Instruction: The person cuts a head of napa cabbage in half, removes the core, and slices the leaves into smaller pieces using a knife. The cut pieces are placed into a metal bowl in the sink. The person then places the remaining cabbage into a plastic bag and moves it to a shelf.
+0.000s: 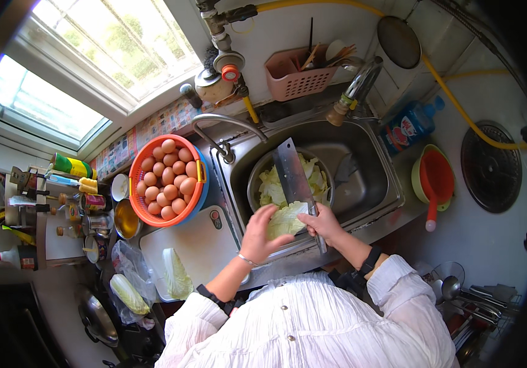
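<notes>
My right hand (324, 224) grips the handle of a metal cleaver (292, 172), whose broad blade is held over a metal bowl (253, 186) in the sink. Cut napa cabbage leaves (316, 177) lie in the bowl. My left hand (261, 233) is at the bowl's near side with its fingers spread, beside a pale piece of cabbage leaf (289, 220); whether it touches the leaf is hard to tell. That leaf piece also lies against my right hand's fingertips and the cleaver. To the left, a cabbage chunk (176, 274) lies on a white cutting board (190, 239).
An orange basket of eggs (134, 202) stands beyond the cutting board. Another napa cabbage (129, 294) lies on a plastic bag at the left. A curved tap (231, 118) and a second faucet (360, 85) reach over the sink (394, 195). Right of it are a blue bottle (408, 129) and red ladle (436, 177).
</notes>
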Action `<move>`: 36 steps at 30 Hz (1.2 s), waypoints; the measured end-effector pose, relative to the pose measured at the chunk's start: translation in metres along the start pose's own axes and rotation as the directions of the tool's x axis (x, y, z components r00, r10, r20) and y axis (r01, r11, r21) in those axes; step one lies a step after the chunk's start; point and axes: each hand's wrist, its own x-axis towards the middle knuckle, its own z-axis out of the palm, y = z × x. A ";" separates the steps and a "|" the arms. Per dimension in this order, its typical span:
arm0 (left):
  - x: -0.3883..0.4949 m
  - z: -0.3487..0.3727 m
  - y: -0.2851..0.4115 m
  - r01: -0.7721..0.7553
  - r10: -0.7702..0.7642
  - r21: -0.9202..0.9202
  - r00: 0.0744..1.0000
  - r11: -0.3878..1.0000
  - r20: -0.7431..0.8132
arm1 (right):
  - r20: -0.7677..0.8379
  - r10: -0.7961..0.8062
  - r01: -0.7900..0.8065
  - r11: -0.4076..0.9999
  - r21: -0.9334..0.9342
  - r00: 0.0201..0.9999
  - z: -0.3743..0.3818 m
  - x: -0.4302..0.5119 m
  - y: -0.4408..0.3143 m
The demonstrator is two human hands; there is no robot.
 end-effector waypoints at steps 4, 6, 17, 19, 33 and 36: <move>-0.004 -0.009 -0.019 0.593 -0.463 -0.434 0.804 0.679 0.373 | 0.062 -0.034 0.038 0.997 -0.066 0.997 0.000 0.000 -0.005; -0.006 -0.002 -0.026 0.791 -0.364 -0.571 0.610 0.221 0.704 | 0.059 -0.066 0.072 0.992 -0.106 0.996 0.006 0.001 -0.006; -0.007 0.012 -0.054 0.549 -0.564 -0.760 0.525 -0.348 0.638 | 0.321 -0.783 0.678 0.168 -0.716 0.533 -0.006 -0.033 0.006; -0.009 0.022 -0.046 0.557 -0.763 -0.778 0.355 -0.291 0.540 | 0.433 -0.734 0.667 0.037 -0.744 0.524 -0.007 -0.040 0.009; -0.005 0.017 -0.059 0.587 -0.382 -0.751 0.647 -0.301 0.659 | 0.115 -0.635 0.382 0.302 -0.874 0.764 -0.055 -0.027 0.027; 0.001 0.028 -0.062 0.575 -0.545 -0.801 0.622 -0.170 0.562 | 0.191 -0.711 0.534 0.296 -0.792 0.676 -0.039 -0.039 0.012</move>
